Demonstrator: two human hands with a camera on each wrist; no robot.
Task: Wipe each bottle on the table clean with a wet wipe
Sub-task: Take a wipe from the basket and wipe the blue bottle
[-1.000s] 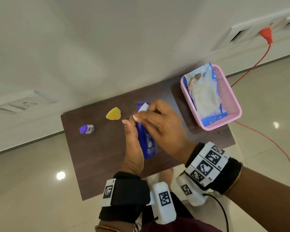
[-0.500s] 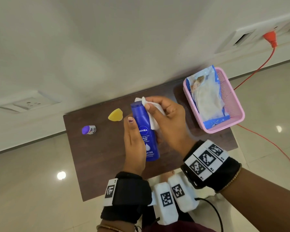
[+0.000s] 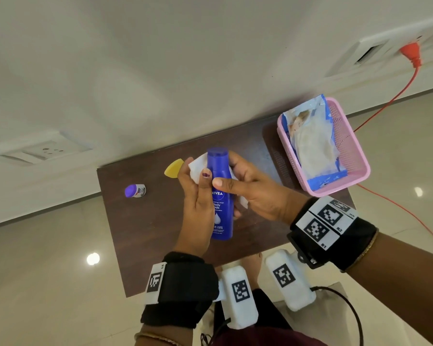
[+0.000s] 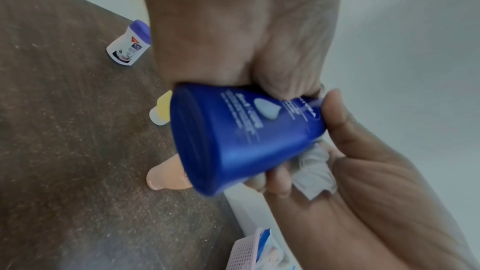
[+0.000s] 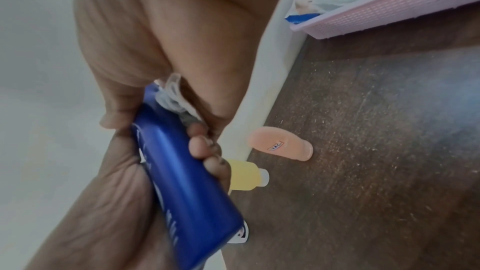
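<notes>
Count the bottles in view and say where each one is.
4. Blue lotion bottle held in both hands; yellow bottle, peach bottle and small white purple-capped bottle on the table. Others may be hidden.

Left hand (image 3: 198,203) and right hand (image 3: 255,193) meet, fingers (image 3: 225,182) curled inward.

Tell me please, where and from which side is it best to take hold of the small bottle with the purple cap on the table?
Grip the small bottle around its white body, just below the purple cap. It stands upright and alone near the table's left end, so coming from above or from the near side with the fingers on opposite sides of the round body looks easiest. The left hand is nearer, but it now holds the blue bottle.
</notes>
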